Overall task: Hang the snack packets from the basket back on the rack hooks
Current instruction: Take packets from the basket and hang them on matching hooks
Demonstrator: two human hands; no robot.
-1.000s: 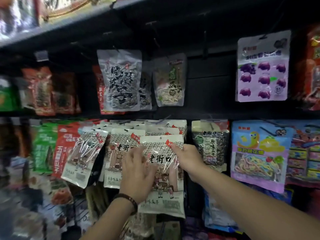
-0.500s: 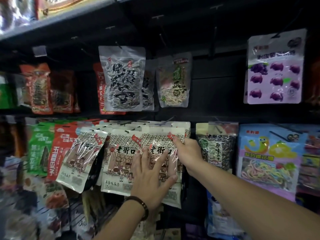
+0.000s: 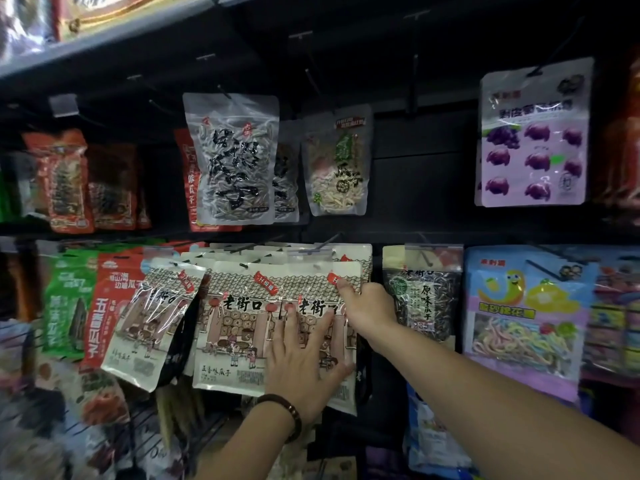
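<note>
Pressing flat against the rack, the left hand (image 3: 301, 358) lies with straight, spread fingers on the lower front of a cream seed packet (image 3: 311, 284), a dark bead bracelet (image 3: 289, 412) on its wrist. The right hand (image 3: 369, 303) grips the same packet at its upper right edge. Its thumb rests on the front by the red tag, and the other fingers curl round behind the edge.

The packet hangs upright at the front of a stack of like packets in the lower row, its top just below a wire hook (image 3: 329, 239). Whether its hole sits on that hook cannot be made out. Touching its left edge is a second cream packet (image 3: 228, 323) with the same street-scene print. Further left a third cream packet (image 3: 152, 320) hangs tilted, beside a red packet (image 3: 110, 306) and a green packet (image 3: 69, 303).

Just right of the right hand, a clear-fronted bag (image 3: 424, 299) shows dark striped seeds inside. Beyond it a blue bag (image 3: 519, 306) shows coloured strips through its window.

In the upper row a clear pouch (image 3: 232, 161) holds pale striped seeds, a smaller pouch (image 3: 337, 168) holds pale kernels, and a lilac bag (image 3: 533, 140) shows purple pieces.
</note>
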